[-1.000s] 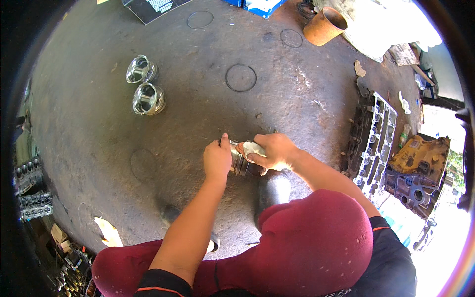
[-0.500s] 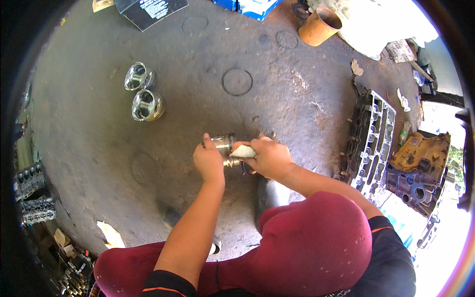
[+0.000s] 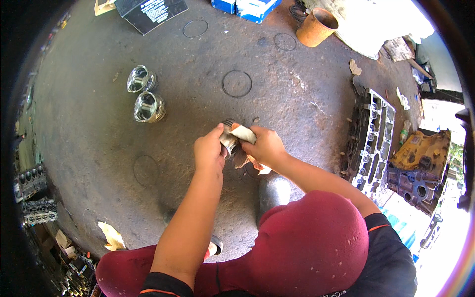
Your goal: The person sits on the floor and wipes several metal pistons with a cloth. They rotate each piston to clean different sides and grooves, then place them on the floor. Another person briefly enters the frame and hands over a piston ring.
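Observation:
A shiny metal piston (image 3: 228, 137) is gripped in my left hand (image 3: 208, 148), whose fingers wrap round its side, and it is tilted. My right hand (image 3: 267, 146) pinches a folded white and orange-brown sheet (image 3: 243, 133) and presses it against the piston's grooved side. Whether the sheet is cloth or paper I cannot tell. Its loose brownish end hangs below my right hand. Farther off to the left, two more shiny pistons (image 3: 149, 107) stand on the floor close together, their hollow ends facing up.
Thin dark rings, one of them (image 3: 222, 83) ahead of my hands, lie about the stained floor. A rusty cylinder (image 3: 313, 33), a black box (image 3: 151, 12) and blue boxes (image 3: 257, 10) are at the far side. An engine head (image 3: 368, 141) lies at right. A grey rounded object (image 3: 273, 195) is near my knee.
The piston has been turned and tilted in my left hand, which has shifted slightly right and up. The sheet has moved a little up, and its loose end shows more below my right hand.

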`<state>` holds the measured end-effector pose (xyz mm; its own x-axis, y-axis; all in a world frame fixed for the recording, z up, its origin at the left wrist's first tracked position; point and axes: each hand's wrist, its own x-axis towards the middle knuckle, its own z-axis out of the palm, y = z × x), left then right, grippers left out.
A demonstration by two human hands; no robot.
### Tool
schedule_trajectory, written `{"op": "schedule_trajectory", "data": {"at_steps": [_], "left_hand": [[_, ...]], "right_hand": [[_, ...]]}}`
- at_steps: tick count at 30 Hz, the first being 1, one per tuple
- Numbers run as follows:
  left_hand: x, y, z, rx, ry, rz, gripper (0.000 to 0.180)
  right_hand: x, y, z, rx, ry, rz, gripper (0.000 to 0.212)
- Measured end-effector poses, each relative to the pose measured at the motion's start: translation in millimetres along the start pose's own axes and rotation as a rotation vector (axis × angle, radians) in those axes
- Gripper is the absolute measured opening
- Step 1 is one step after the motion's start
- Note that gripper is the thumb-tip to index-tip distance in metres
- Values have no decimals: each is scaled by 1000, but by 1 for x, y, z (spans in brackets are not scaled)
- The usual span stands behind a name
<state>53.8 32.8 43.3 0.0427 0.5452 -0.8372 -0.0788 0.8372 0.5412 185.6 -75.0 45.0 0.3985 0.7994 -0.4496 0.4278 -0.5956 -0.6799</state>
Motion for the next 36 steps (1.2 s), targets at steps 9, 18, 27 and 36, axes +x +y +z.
{"op": "schedule_trajectory", "data": {"at_steps": [9, 18, 27, 36], "left_hand": [[25, -25, 6, 433, -38, 253, 26], [33, -21, 16, 412, 25, 215, 39], [40, 22, 17, 158, -59, 88, 25], [67, 49, -26, 201, 1, 15, 23]], "right_hand": [[15, 12, -12, -74, -94, -21, 32], [28, 21, -14, 53, -164, 45, 39], [31, 59, -32, 250, -126, 39, 47], [14, 38, -32, -19, -115, -194, 24]]}}
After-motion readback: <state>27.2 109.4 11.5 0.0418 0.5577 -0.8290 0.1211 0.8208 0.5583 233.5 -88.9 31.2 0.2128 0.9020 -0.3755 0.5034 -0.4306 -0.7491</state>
